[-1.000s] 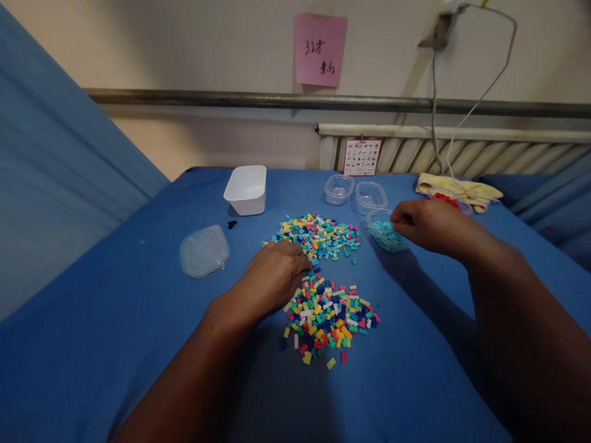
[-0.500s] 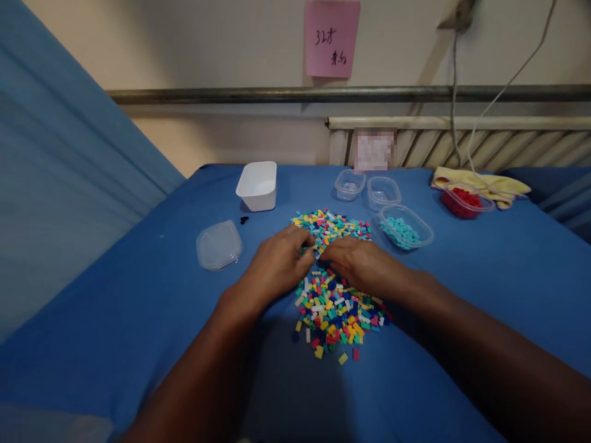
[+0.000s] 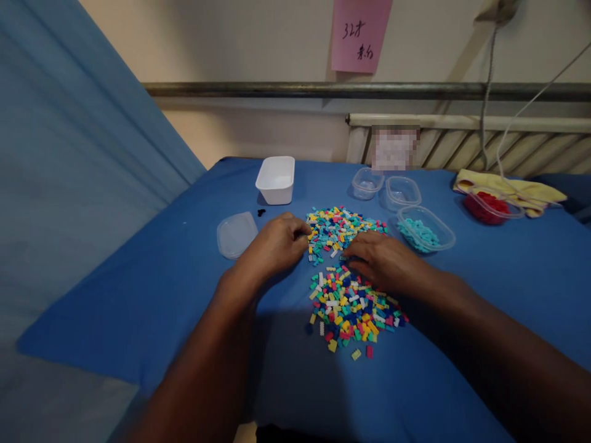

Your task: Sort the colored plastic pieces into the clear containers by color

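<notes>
Small toy building bricks of many colours lie in two heaps on the blue cloth, a far heap point(image 3: 339, 227) and a near heap point(image 3: 353, 307). At the left edge of the far heap is my left hand point(image 3: 282, 243), its fingers curled in; whatever may be between them is hidden. My right hand point(image 3: 381, 258) reaches over the gap between the heaps from the right. Its thumb and fingers are a little apart, with their tips close to a few loose bricks. The right hand covers some bricks of both heaps.
A white tub point(image 3: 277, 184) stands at the back left, near a clear lid point(image 3: 237, 235) and small black pieces point(image 3: 261, 212). At right are two clear tubs point(image 3: 368, 184), a tub of turquoise bricks point(image 3: 420, 235), a tub of red bricks point(image 3: 488, 208) and a yellow cloth point(image 3: 512, 187).
My hands have drawn apart, the left to the far heap's left edge, the right to the right. More bricks show between them. The whole view has shifted somewhat.
</notes>
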Demonstrator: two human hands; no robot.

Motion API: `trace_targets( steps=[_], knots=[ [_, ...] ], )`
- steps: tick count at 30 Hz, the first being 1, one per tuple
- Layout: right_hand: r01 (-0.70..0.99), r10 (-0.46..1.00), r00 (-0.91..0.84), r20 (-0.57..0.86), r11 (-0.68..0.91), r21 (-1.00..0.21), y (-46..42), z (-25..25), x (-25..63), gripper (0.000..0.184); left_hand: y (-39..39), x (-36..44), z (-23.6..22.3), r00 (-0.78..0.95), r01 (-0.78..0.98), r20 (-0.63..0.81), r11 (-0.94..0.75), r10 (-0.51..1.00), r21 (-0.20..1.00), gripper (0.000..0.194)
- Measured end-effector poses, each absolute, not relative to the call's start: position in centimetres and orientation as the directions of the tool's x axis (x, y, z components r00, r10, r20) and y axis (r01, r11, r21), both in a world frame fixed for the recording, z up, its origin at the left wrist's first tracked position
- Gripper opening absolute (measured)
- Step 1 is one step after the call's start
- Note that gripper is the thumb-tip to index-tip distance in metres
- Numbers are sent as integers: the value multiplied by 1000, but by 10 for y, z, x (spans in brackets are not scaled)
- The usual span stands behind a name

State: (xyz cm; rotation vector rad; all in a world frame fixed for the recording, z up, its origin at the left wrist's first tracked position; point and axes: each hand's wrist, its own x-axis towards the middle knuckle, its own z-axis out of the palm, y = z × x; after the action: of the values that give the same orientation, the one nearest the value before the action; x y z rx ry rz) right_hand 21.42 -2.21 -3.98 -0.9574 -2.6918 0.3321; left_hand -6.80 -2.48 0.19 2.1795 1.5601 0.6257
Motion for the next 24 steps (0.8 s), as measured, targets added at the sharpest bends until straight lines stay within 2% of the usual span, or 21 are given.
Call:
trace_targets(
  steps=[5, 9, 13, 18, 21, 24],
  knots=[
    [568, 649, -745, 153, 738, -364, -25, -40, 211, 18, -27, -68, 4, 337, 789, 37, -303, 941, 534, 23],
    [662, 743, -654, 139, 652, -370, -19, -34, 223, 18, -30, -66, -1, 436, 787, 29, -396, 900, 472, 30],
    [728, 794, -598, 106, 594, -343, -13, -28, 232, 17, -33, -62, -2, 539, 783, -31, -487, 842, 388, 29],
    [794, 820, -572, 16, 558, -241, -20, -28, 221, 19, -37, -58, -1, 515, 831, -106, -466, 850, 303, 21],
    [825, 836, -549, -16, 538, -175, -24, -27, 216, 20, -38, -60, -2, 524, 827, -98, -478, 846, 296, 20],
    [799, 810, -586, -27, 572, -185, -28, -25, 215, 18, -42, -61, 0, 522, 826, -106, -471, 846, 309, 20]
  ],
)
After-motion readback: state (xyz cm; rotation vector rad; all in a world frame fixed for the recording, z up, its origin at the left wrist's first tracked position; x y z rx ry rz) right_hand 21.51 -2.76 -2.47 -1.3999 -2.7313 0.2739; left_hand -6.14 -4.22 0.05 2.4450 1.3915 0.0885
